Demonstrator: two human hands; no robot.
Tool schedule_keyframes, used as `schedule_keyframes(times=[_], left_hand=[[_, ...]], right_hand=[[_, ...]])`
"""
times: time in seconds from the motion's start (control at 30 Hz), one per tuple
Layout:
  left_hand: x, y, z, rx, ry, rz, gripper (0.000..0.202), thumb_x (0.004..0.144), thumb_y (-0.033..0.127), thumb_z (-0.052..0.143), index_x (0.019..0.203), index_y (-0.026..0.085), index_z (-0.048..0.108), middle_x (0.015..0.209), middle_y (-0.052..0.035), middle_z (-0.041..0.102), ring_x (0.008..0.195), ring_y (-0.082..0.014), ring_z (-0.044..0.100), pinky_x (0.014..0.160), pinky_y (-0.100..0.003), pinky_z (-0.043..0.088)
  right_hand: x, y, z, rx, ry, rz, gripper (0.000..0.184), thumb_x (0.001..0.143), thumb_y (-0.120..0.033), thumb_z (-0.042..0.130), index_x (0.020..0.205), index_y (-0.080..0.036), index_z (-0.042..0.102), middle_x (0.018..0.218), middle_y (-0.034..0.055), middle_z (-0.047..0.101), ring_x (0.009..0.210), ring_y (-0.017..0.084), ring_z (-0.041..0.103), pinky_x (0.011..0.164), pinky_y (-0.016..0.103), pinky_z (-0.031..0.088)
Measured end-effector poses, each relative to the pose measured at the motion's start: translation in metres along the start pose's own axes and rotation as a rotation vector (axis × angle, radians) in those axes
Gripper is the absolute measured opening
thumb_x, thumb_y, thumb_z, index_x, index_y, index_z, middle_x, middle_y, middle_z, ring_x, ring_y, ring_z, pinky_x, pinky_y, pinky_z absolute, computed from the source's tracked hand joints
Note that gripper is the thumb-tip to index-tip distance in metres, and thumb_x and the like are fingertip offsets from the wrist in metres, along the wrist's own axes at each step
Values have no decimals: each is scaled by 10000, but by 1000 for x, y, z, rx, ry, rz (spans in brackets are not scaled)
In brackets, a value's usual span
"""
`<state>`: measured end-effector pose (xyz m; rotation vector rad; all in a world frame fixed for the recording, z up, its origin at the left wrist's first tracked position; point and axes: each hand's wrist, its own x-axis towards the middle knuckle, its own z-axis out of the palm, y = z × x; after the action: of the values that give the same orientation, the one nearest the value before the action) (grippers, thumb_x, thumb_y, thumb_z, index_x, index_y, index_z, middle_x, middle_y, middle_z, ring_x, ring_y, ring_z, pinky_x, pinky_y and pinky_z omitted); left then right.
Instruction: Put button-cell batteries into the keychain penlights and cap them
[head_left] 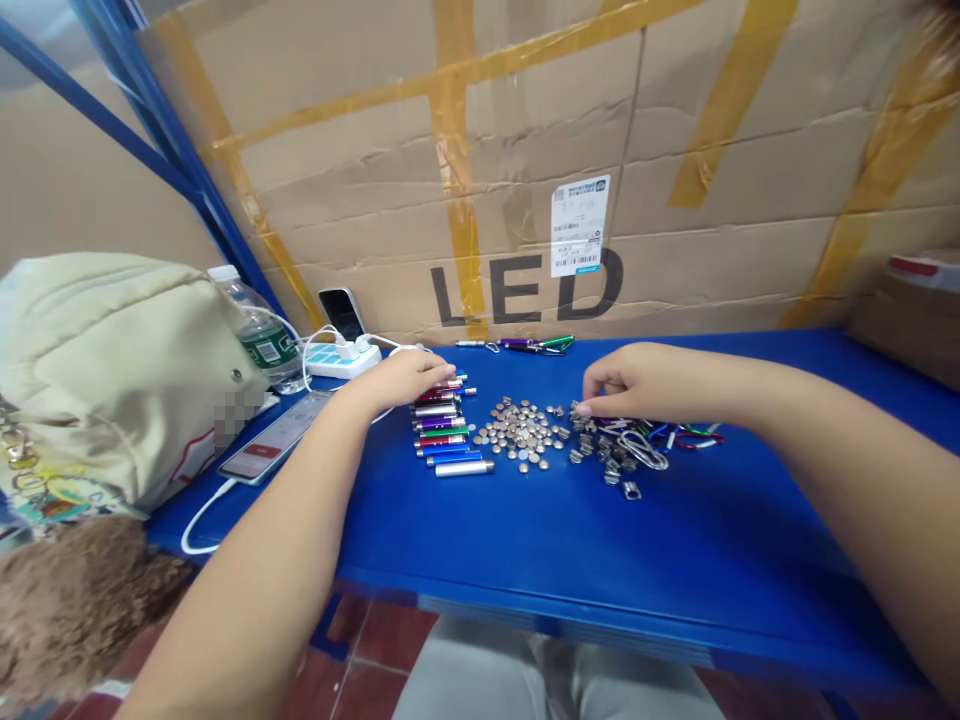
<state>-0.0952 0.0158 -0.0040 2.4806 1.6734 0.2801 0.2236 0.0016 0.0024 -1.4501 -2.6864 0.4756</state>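
Towering behind the blue bench [600,540], a taped cardboard carton [465,130] hides whatever it holds. On the bench, slim flashlights [442,425] lie stacked side by side, long axes running crosswise, beside a heap of button cells [521,430] and a tangle of carabiners [645,445]. The left hand [405,380] rests relaxed fingers on the flashlights; the right hand [622,380] pinches its fingertips at the carabiners' edge, on what I cannot tell.

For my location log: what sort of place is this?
Likely a warehouse or assembly workspace: a brown cardboard carton printed LED, a blue metal shelving frame, and a blue tabletop with rows of small coloured metal tubes.
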Motion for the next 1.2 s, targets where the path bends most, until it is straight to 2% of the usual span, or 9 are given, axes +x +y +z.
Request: schedule_keyframes(times=[0.1,0.2,0.3,0.4,0.67,0.83,1.0,1.1,1.2], left_hand=[[13,-5,-3,82,75,-83,404,966,417,394,1029,186,720,1084,-52,742,1002,-206,660,853,-283,482],[44,-4,-1,194,101,-123,321,938,321,474,1075,155,712,1106,-89,732,1022,-230,661,871,-304,485],[82,1,8,283,57,-102,279,923,249,531,1141,179,689,1190,-83,699,1110,-229,631,961,-310,464],[112,5,21,376,2,-140,298,935,301,582,1198,170,628,1246,-115,629,1101,-242,613,952,-406,504],[135,5,33,480,-102,-151,368,941,350,588,1253,156,564,1246,-106,592,1058,-225,617,886,-441,547],[125,23,26,434,-76,0,245,955,313,523,1080,132,630,1073,-136,683,971,-262,654,861,-404,527],[80,57,11,333,133,228,283,1002,224,361,1227,174,525,1239,-116,614,1148,-210,577,982,-360,465],[37,76,9,169,273,502,235,997,225,379,1157,176,544,1116,-101,638,1043,-198,607,931,-376,488],[2,88,12,78,353,528,215,997,208,399,1166,169,526,1082,-87,640,1002,-178,603,890,-340,495]], right_hand=[[2,-1,0,-17,27,-14,373,834,-552,526,769,-217,677,777,43,694,644,174,598,557,288,388],[4,-1,-1,-23,94,3,338,840,-507,516,784,-211,669,755,42,685,625,165,579,560,287,377],[6,3,-3,-21,183,35,311,855,-469,498,780,-209,653,718,43,671,611,166,561,568,294,374],[8,11,-5,-26,248,42,303,858,-446,492,727,-208,624,679,38,650,603,165,547,566,296,367],[16,24,0,-16,313,50,272,860,-421,523,794,-199,667,813,59,708,701,183,596,596,302,383],[20,15,11,46,365,39,328,863,-432,526,1007,-188,691,934,93,726,758,214,635,618,325,427],[21,7,20,153,519,-89,550,850,-418,576,1331,-158,527,1212,153,656,999,266,630,804,386,479],[22,-2,22,231,494,-243,459,849,-393,599,1245,-164,565,1179,134,662,964,238,620,809,369,471],[21,-15,25,349,313,-351,251,904,-407,517,913,-174,609,848,57,677,744,183,606,689,332,468]])
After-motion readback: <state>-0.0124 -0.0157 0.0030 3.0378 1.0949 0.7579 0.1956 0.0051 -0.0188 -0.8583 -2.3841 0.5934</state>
